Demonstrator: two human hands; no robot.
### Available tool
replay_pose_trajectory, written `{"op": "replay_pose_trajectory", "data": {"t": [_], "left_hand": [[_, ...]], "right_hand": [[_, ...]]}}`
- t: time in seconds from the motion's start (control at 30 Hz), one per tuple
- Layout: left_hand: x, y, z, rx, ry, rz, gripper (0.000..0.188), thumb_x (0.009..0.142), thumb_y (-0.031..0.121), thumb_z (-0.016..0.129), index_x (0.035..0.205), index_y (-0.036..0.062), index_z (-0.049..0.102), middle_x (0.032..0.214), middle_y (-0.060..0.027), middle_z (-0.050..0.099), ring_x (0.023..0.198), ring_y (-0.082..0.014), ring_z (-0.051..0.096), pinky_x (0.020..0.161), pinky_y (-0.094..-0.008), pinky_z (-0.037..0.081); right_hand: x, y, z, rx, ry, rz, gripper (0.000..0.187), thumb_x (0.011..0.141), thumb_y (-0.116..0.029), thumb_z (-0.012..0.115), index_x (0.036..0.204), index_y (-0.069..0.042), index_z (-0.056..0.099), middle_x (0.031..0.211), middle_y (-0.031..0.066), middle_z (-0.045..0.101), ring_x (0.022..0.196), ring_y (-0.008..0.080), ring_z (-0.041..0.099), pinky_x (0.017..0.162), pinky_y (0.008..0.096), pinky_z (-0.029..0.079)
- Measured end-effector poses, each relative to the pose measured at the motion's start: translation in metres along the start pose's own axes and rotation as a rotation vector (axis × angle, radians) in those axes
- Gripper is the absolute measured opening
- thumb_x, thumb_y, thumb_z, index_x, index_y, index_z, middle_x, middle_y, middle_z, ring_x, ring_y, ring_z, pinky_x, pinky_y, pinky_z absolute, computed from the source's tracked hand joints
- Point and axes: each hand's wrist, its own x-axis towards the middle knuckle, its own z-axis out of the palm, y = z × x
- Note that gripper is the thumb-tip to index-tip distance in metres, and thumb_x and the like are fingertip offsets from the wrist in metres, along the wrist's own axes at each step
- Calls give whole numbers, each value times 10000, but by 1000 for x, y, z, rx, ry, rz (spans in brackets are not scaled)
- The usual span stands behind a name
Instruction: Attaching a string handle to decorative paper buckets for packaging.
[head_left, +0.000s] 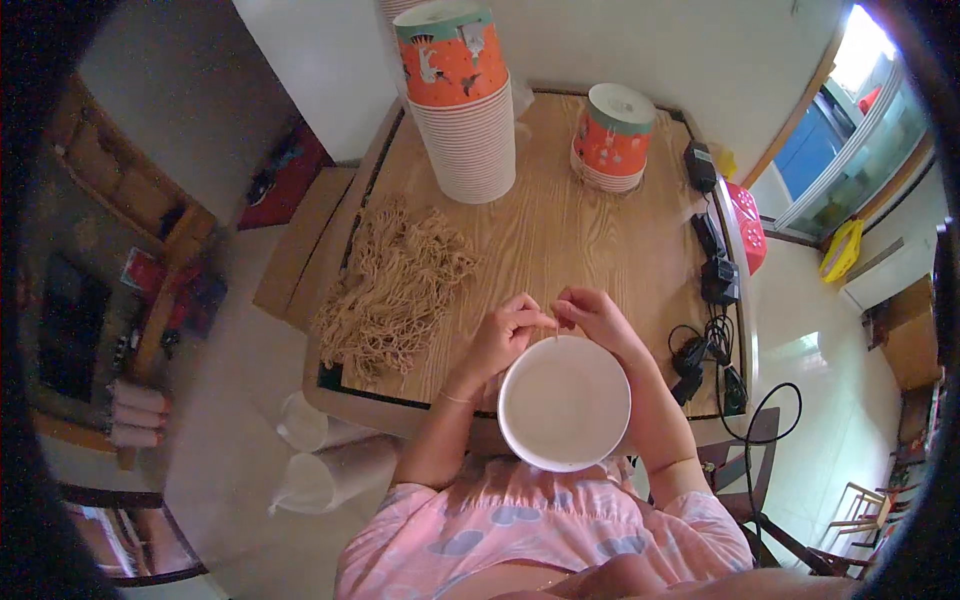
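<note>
A white paper bucket (565,405) rests against my front at the table's near edge, its open mouth turned up toward me. At its far rim, my left hand (510,335) is closed in a pinch, fingertips almost meeting those of my right hand (597,318), which is pinched too. A thin pale strand, seemingly a cord (557,334), shows between the fingertips at the rim; most of it is hidden. To the left of my hands lies a loose heap of beige cords (400,290).
Farther back stands a tall stack of nested paper buckets (465,140), upside down, the top one orange and green. A shorter upturned stack (613,140) is at the back right. Black adapters (719,280) and tangled cables (715,350) run along the wooden table's (560,240) right edge.
</note>
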Motion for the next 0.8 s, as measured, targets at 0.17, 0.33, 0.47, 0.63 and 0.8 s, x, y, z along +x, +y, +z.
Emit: {"op": "replay_pose_trajectory", "data": {"t": [0.17,0.33,0.47,0.63,0.8], "left_hand": [[-1,-1,2,-37,-17,-44,200,735,-57,619,881,70,670,764,-41,521,719,-147,535,621,-252,435],[2,9,-1,47,-68,-118,156,737,-4,658,875,69,663,778,-47,536,736,-159,558,631,-264,455],[7,15,-3,20,-92,-125,114,743,28,674,849,65,653,791,-53,548,741,-172,573,632,-271,463],[5,10,0,-8,-52,-56,118,723,67,697,830,71,649,796,-65,540,716,-213,589,628,-308,482],[6,13,-2,30,-19,-12,110,708,47,703,799,70,646,810,-49,522,710,-199,572,617,-305,477]], "right_hand": [[5,4,2,-1,0,-31,202,881,-176,565,786,0,592,681,1,557,644,85,507,585,252,426],[4,-2,0,-20,-26,-66,205,881,-174,563,789,6,596,694,12,574,659,88,526,598,253,436],[1,-14,2,-16,-70,-24,151,890,-126,536,808,-4,576,691,-9,535,656,66,494,589,217,406],[2,-10,2,24,-90,-9,138,881,-115,542,810,-3,582,687,-9,537,647,60,494,580,211,403],[6,-5,-5,-105,-55,13,165,858,-156,578,812,-1,612,684,30,585,654,95,538,596,258,444]]}}
